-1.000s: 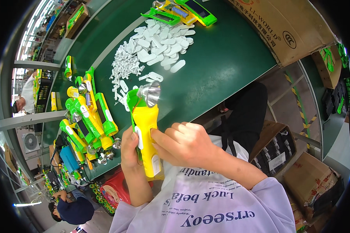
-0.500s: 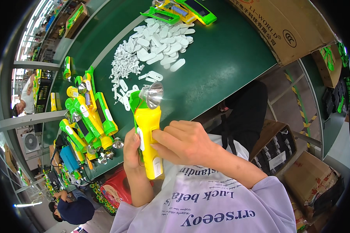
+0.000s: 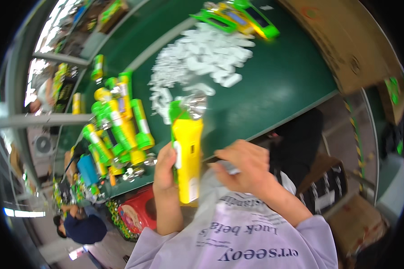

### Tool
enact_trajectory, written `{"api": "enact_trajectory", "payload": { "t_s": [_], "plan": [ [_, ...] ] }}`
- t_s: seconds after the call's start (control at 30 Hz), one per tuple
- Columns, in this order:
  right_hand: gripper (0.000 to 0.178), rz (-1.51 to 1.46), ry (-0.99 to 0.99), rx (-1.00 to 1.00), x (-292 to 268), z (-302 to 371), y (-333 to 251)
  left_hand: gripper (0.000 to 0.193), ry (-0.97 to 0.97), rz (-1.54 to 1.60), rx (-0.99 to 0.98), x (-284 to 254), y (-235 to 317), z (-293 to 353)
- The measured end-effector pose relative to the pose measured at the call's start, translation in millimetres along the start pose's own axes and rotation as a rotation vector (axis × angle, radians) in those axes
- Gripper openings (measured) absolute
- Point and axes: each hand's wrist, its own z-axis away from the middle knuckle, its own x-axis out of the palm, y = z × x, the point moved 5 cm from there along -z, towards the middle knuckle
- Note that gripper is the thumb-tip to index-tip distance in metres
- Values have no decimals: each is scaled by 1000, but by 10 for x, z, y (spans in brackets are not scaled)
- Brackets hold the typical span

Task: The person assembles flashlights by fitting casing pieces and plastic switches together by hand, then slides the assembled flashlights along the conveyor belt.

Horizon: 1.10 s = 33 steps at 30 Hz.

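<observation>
My left hand (image 3: 166,168) is closed around the side of a yellow and green flashlight (image 3: 188,157), which stands nearly upright with its head end away from me. A shiny reflector (image 3: 195,104) sits loosely at that end, beside a raised green part. On the yellow body a small dark slot shows. My right hand (image 3: 246,166) is off to the right of the flashlight, smeared by motion. Its thumb and forefinger are apart, and nothing shows between them.
White oval covers and smaller white pieces (image 3: 197,54) lie heaped on the green table (image 3: 274,85). Several half-assembled flashlights (image 3: 116,121) are piled at left. More green-yellow parts (image 3: 238,18) lie at the far edge. A cardboard box (image 3: 345,40) stands far right; a person (image 3: 83,226) works lower left.
My right hand has come off the flashlight's body and moved right. The left hand still holds the flashlight. The whole view has shifted, so the table things appear farther right.
</observation>
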Motion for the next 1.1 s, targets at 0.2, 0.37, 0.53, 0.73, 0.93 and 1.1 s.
{"api": "enact_trajectory", "payload": {
  "t_s": [0.2, 0.37, 0.53, 0.73, 0.93, 1.1],
  "plan": [
    [26, 22, 23, 84, -127, 148, 208, 41, 478, -419, 207, -673, 903, 97],
    [23, 49, 52, 142, -148, 131, 285, 37, 828, -867, 376, -1294, 1835, 299],
    [20, 64, 39, 216, -142, 177, 392, 43, 1005, -1509, 153, -1781, 1863, 159],
    [17, 107, 53, 306, -289, 209, 510, 53, 1177, -1797, -40, -1644, 1750, 40],
    [12, 143, 165, 397, -549, 317, 625, 49, 1301, -1848, 85, -1436, 1938, 256],
    [5, 249, 482, 544, -1096, 725, 881, 20, 1098, -1652, 790, -447, 1687, 430]
  ]
}}
